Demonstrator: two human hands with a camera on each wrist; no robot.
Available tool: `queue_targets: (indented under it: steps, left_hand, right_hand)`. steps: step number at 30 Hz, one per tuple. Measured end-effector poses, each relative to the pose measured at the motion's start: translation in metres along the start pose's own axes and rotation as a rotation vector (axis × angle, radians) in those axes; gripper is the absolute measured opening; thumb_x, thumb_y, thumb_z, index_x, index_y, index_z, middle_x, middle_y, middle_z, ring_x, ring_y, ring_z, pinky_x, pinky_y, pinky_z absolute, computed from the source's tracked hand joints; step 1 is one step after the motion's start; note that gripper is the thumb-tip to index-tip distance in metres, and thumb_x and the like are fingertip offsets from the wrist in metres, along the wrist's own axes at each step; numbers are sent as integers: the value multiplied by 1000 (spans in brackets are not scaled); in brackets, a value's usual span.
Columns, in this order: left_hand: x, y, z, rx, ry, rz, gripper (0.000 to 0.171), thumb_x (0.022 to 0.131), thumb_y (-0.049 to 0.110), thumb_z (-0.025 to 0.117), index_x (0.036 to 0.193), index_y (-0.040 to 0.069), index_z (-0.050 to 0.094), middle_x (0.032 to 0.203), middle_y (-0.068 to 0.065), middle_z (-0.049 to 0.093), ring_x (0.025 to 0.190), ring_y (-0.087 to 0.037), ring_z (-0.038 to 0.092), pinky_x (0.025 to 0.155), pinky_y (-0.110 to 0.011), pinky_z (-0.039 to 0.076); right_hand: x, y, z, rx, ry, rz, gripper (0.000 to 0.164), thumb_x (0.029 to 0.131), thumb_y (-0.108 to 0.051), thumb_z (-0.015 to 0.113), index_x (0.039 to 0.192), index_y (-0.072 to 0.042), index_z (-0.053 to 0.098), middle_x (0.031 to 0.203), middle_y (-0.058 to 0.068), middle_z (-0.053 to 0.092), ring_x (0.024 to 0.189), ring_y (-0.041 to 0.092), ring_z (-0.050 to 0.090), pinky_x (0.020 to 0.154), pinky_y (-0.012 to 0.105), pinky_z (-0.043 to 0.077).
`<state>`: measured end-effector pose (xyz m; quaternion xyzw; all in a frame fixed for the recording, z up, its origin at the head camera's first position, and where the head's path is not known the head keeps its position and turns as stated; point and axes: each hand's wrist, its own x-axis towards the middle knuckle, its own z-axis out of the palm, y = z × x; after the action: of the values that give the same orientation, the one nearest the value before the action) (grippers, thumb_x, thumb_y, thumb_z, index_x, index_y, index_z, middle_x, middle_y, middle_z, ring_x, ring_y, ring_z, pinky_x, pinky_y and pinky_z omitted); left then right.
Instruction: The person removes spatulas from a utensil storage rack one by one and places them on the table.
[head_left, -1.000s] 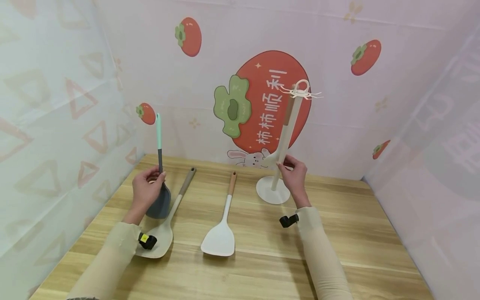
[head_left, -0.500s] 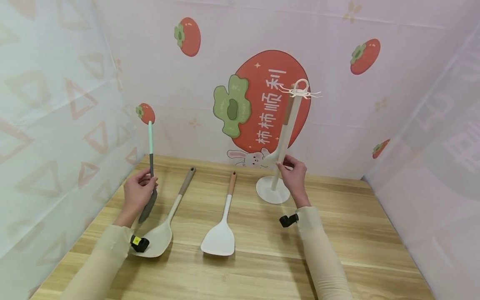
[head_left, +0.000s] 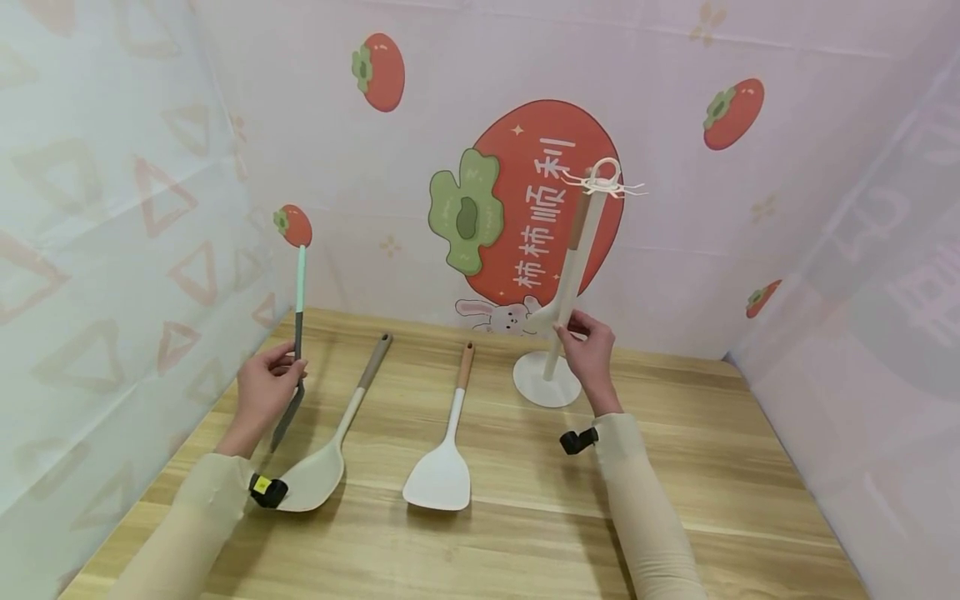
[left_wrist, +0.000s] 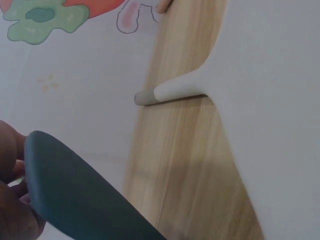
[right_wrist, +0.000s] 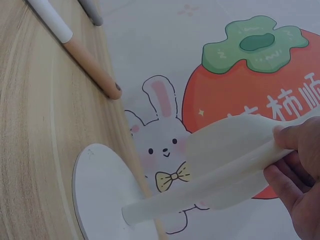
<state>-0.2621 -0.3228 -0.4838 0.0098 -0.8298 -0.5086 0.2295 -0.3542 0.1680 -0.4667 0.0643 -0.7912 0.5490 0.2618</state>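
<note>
My left hand (head_left: pixel 266 390) pinches the dark grey shaft of a spatula (head_left: pixel 301 279) with a mint-green handle pointing up. Its dark head (left_wrist: pixel 82 192) appears nearly edge-on in the head view, below the fingers. A white utensil stand (head_left: pixel 575 275) rises from a round base, with a ring and several hooks on top. Thumb and fingers of my right hand (head_left: pixel 590 358) grip the stand's pole low down. Against the pole hangs a utensil with a brown handle (head_left: pixel 579 221); its pale head (right_wrist: pixel 227 142) shows behind the pole in the right wrist view.
A white spatula (head_left: pixel 438 477) with a wood-coloured handle lies mid-table. Left of it lies a beige broad-headed utensil (head_left: pixel 318 475) with a grey handle, partly under my left wrist camera. A persimmon-printed cloth backs the wooden table (head_left: pixel 517 542), with side cloths left and right.
My left hand has moved left and slightly toward me with the spatula, whose head has turned from broadside to nearly edge-on. The right hand and stand stay put.
</note>
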Motion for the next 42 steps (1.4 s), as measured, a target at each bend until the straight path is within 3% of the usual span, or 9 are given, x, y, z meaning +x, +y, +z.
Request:
queue_targets:
  steps: [11, 21, 30, 34, 42]
  left_hand:
    - [-3, -2, -10, 120, -15, 19, 35, 93, -1, 68, 123, -18, 62, 97, -36, 70, 60, 19, 55, 58, -5, 48]
    - [-3, -5, -21, 158, -57, -3, 36, 93, 1, 68, 124, -18, 62, 97, -35, 70, 60, 16, 58, 58, -7, 50]
    - [-3, -10, -34, 256, -105, -17, 36, 92, 3, 70, 121, -18, 63, 95, -34, 71, 58, 16, 55, 54, -11, 49]
    - [-2, -17, -39, 306, -142, -42, 37, 93, 4, 69, 121, -18, 63, 94, -32, 72, 60, 7, 59, 53, -15, 51]
    - [-5, -33, -47, 412, -248, -112, 34, 90, 5, 68, 114, -19, 66, 91, -28, 72, 77, -33, 70, 60, -30, 53]
  right_hand:
    - [-1, 0, -1, 14, -2, 3, 28, 92, -7, 75, 119, 1, 73, 107, 22, 72, 98, 32, 69, 85, 35, 60]
    - [-1, -1, -1, 6, -8, 4, 30, 92, -8, 74, 120, 2, 72, 106, 22, 72, 98, 32, 70, 85, 36, 60]
    - [0, 1, -1, 4, -4, -4, 29, 91, -6, 75, 119, 3, 72, 105, 21, 72, 97, 31, 70, 86, 40, 60]
    - [0, 1, -1, -2, -6, -2, 29, 92, -7, 75, 120, 2, 72, 105, 21, 72, 98, 31, 70, 86, 40, 60]
    - [-2, 1, -1, -9, -8, -8, 28, 92, -7, 74, 118, 2, 73, 106, 21, 72, 98, 32, 70, 85, 41, 60]
